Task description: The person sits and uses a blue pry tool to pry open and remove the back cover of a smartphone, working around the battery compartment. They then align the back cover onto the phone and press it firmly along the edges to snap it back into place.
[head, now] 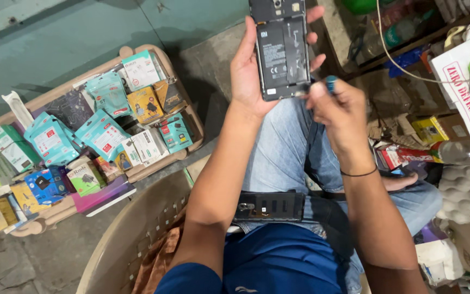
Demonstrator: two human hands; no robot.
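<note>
On the floor to the person's left stood a shallow beige plastic tray (190, 117), and it was full of small retail packages: several teal pouches (51, 140), a yellow box (144, 104), white boxes (147, 145) and some blue and green packs. They lay one over another, so I could not count them. More packets lay beside the tray on a pink folder (104, 197), and the far left ones were cut off by the edge of the view. Nearer to the person there was a beige basket (137, 228) with slotted walls, and inside it a piece of brown cloth (156, 261); the rest of its inside was hidden by the left arm.

On the right side, low shelves (409, 38) held a crowd of bottles, boxes and wires that were hard to make out. A grey egg carton (461, 193) lay near the right knee.

The phone (281, 49) was held up above the knees in blue jeans, with the back cover off, so the black battery and inner parts were showing. Its top was cut off by the upper edge. The left hand (248, 73) grasped it from the left side, the palm behind it and the fingertips coming around the right edge. The right hand (338, 106) was clenched around a small tool with a blue handle (331, 83); the tip met the lower right corner of the phone, but it was blurred. A second dark device (270, 206) lay across the lap.
</note>
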